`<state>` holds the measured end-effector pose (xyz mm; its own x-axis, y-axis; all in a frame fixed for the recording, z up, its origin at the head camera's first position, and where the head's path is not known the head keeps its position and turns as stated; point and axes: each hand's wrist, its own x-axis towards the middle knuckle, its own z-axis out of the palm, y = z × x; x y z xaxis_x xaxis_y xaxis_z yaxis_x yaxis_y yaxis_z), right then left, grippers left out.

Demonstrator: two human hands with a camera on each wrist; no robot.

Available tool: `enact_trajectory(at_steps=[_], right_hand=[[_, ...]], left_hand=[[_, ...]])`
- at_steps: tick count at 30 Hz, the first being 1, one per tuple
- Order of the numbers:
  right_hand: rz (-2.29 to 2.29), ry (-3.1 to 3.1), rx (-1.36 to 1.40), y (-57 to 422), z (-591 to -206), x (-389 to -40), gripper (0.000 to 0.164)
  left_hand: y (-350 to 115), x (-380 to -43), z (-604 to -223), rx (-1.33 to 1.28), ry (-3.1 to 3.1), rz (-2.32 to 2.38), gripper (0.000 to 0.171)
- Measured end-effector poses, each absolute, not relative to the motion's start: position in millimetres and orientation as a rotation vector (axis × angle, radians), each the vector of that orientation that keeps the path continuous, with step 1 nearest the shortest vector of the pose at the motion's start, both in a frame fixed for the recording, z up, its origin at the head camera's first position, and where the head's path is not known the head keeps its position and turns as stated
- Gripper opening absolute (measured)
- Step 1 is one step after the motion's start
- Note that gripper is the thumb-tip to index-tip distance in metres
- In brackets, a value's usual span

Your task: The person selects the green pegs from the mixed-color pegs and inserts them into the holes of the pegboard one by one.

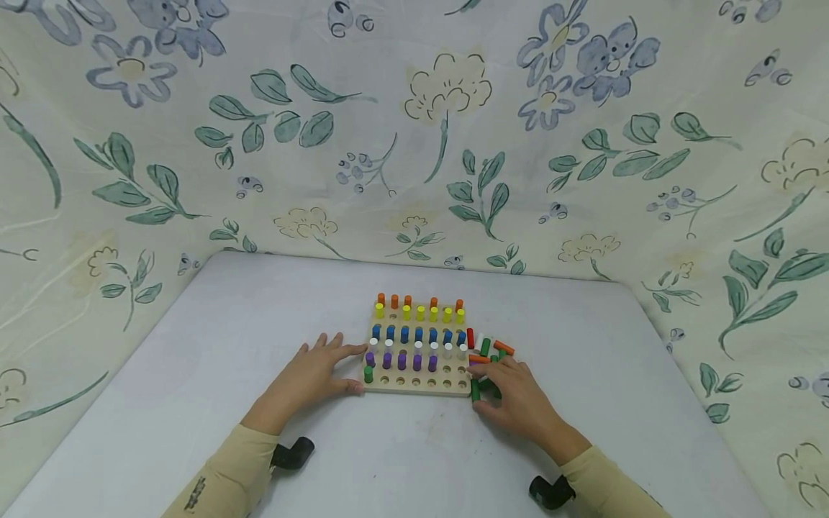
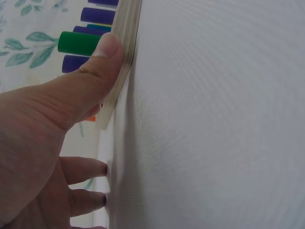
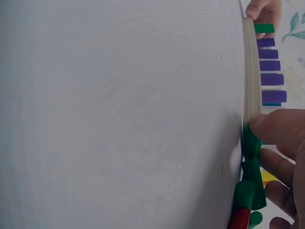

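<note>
A wooden pegboard point(image 1: 414, 388) lies on the table with rows of orange, yellow, blue, white and purple pegs standing in it. One green peg point(image 1: 368, 374) stands in the front row's left hole; the row's other holes are bare. My left hand point(image 1: 317, 374) lies at the board's left side, thumb on the front corner beside that peg and forefinger at the side edge, other fingers spread on the table. Off the board's front right corner, my right hand point(image 1: 514, 396) pinches another green peg point(image 3: 251, 140) between thumb and forefinger, its thumb tip right at the board's edge.
Loose pegs lie in a pile by the board's right side: an orange peg point(image 1: 504, 348), a red peg point(image 1: 470, 338), a white one and several green ones, partly under my right hand. Behind the white table point(image 1: 278, 288) hangs a flowered cloth point(image 1: 388, 180).
</note>
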<state>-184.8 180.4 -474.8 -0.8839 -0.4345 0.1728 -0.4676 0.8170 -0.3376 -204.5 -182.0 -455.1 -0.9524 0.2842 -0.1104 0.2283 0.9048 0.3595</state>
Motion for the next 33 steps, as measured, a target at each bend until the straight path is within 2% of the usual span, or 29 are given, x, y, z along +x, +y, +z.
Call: enact_trajectory(at_steps=[33], right_hand=[[0.698, -2.862, 0.793, 185.6, -474.3, -181.8, 0.042]], left_hand=[[-182.2, -202.9, -455.9, 0.392, 2.901, 0.522, 0.079]])
